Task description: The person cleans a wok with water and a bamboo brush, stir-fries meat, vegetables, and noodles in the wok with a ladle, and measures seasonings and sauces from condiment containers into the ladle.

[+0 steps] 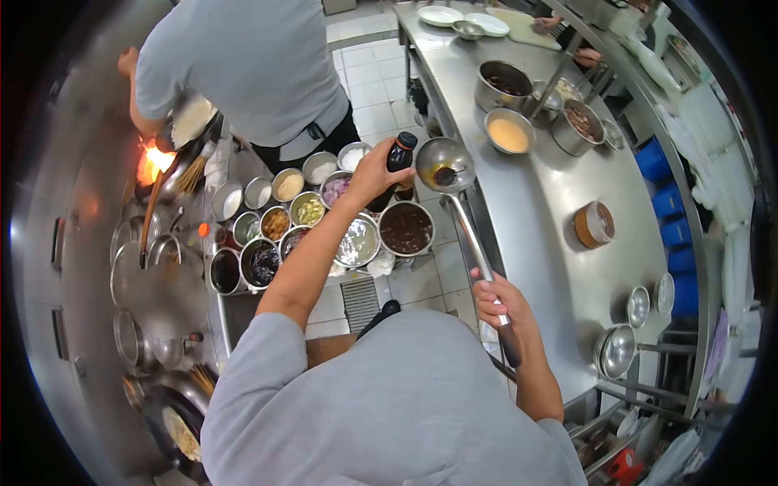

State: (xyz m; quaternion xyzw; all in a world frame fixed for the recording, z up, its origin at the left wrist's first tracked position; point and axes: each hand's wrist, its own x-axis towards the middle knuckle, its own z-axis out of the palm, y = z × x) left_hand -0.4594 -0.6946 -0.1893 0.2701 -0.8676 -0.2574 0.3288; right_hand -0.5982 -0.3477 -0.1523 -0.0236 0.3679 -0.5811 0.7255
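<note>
My left hand (375, 175) is wrapped round a dark bottle (400, 152) with an orange-ringed black cap, held at the rim of a ladle. The steel ladle (444, 154) has a round bowl with a dark and yellowish liquid in it. My right hand (498, 298) grips the ladle's long handle near its dark end. Under my left forearm stand metal pots of ingredients, among them chopped purple onion (335, 189), pale green pieces (309, 211) and a large pot of dark sauce (406, 229).
A co-worker (247, 69) stands ahead on the left beside a flaming wok (162, 166). Along the right runs a steel counter (539, 235) with a bowl of orange liquid (509, 132), pots of meat (578, 120) and a brown container (594, 224). Another wok (174, 425) is at lower left.
</note>
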